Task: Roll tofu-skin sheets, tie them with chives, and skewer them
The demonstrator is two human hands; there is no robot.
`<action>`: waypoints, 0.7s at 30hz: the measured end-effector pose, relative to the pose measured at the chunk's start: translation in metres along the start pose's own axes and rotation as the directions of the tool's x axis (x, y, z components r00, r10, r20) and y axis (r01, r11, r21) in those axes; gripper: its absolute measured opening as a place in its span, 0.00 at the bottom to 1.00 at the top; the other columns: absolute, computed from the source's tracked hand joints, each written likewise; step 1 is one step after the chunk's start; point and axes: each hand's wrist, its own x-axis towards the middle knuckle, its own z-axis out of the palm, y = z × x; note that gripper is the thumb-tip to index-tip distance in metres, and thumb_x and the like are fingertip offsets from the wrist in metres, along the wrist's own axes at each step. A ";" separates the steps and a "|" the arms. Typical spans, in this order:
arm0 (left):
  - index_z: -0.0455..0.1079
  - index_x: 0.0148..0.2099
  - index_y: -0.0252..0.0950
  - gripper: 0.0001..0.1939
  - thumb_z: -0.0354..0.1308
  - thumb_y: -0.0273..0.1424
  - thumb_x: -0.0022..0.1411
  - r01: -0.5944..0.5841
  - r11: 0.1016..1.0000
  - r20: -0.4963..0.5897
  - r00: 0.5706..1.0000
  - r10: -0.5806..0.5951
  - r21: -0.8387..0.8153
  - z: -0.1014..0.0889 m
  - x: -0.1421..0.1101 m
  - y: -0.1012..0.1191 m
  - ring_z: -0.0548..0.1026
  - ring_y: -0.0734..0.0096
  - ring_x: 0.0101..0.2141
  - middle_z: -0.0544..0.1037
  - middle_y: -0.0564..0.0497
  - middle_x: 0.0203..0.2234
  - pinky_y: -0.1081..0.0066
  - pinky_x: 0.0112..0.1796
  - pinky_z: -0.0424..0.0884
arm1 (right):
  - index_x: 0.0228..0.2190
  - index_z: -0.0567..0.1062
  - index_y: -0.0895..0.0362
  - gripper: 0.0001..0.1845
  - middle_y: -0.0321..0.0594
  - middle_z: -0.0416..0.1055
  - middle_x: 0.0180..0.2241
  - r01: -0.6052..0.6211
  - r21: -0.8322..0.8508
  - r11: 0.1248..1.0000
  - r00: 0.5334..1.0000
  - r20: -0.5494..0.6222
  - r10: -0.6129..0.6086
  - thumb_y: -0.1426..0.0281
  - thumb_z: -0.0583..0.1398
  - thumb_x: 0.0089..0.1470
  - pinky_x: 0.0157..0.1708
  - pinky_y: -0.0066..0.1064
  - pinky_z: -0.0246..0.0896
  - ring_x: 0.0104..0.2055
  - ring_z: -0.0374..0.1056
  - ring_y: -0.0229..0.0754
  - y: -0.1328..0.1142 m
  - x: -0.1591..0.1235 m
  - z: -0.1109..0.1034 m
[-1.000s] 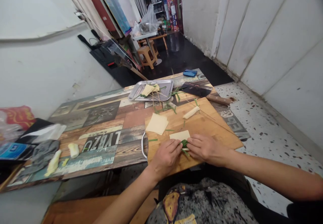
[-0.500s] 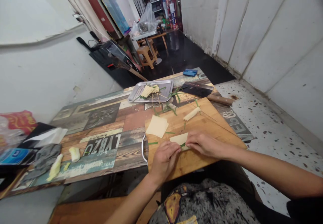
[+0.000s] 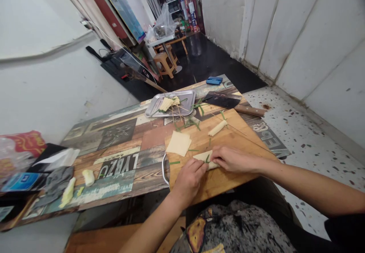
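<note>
A pale tofu-skin sheet with green chives inside, half rolled up (image 3: pixel 205 158), lies on the wooden cutting board (image 3: pixel 228 139). My left hand (image 3: pixel 188 180) and my right hand (image 3: pixel 232 159) both pinch this roll with curled fingers, one at each end. Further out on the board lie a stack of square tofu-skin sheets (image 3: pixel 178 143) and a finished roll (image 3: pixel 217 128). Loose chive pieces (image 3: pixel 191 124) are scattered near them.
A metal tray (image 3: pixel 171 102) holds skewered rolls at the table's far side. A cleaver (image 3: pixel 228 101) with a wooden handle and a blue object (image 3: pixel 214 80) lie beyond the board. Bags, a grey cloth (image 3: pixel 55 177) and pale vegetable pieces (image 3: pixel 88 176) sit at the left end.
The flat sheet with chives has been rolled away from me into a narrower roll. Both hands have moved slightly forward with it.
</note>
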 end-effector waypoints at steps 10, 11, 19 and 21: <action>0.76 0.39 0.34 0.10 0.52 0.23 0.64 0.183 0.947 -0.035 0.979 -0.199 -0.265 0.002 0.000 -0.005 0.69 0.71 0.33 0.74 0.48 0.29 0.72 0.35 0.66 | 0.35 0.74 0.63 0.16 0.44 0.67 0.32 0.367 -0.664 0.652 0.804 -0.127 -0.581 0.74 0.48 0.65 0.35 0.34 0.53 0.36 0.59 0.42 0.015 -0.016 0.029; 0.76 0.40 0.34 0.10 0.54 0.23 0.64 0.193 0.936 -0.037 0.976 -0.213 -0.295 0.004 -0.002 -0.006 0.70 0.72 0.32 0.74 0.49 0.29 0.73 0.34 0.67 | 0.35 0.74 0.64 0.15 0.44 0.67 0.31 0.386 -0.703 0.597 0.783 -0.093 -0.615 0.75 0.48 0.64 0.36 0.35 0.53 0.35 0.58 0.43 0.014 -0.018 0.030; 0.74 0.45 0.35 0.13 0.52 0.19 0.63 0.127 0.941 -0.117 0.978 -0.171 -0.312 0.007 -0.012 -0.012 0.71 0.74 0.33 0.76 0.50 0.30 0.74 0.34 0.68 | 0.35 0.72 0.64 0.11 0.46 0.65 0.35 0.379 -0.713 0.589 0.879 0.080 -0.469 0.75 0.50 0.62 0.34 0.38 0.50 0.37 0.55 0.45 -0.001 -0.021 0.020; 0.72 0.46 0.33 0.14 0.49 0.18 0.64 0.059 0.976 -0.096 0.992 -0.080 -0.208 0.003 -0.010 -0.009 0.70 0.72 0.33 0.75 0.48 0.31 0.72 0.35 0.68 | 0.33 0.72 0.62 0.10 0.44 0.64 0.34 0.356 -0.681 0.640 0.904 0.077 -0.421 0.74 0.51 0.63 0.33 0.37 0.48 0.37 0.54 0.44 0.000 -0.018 0.019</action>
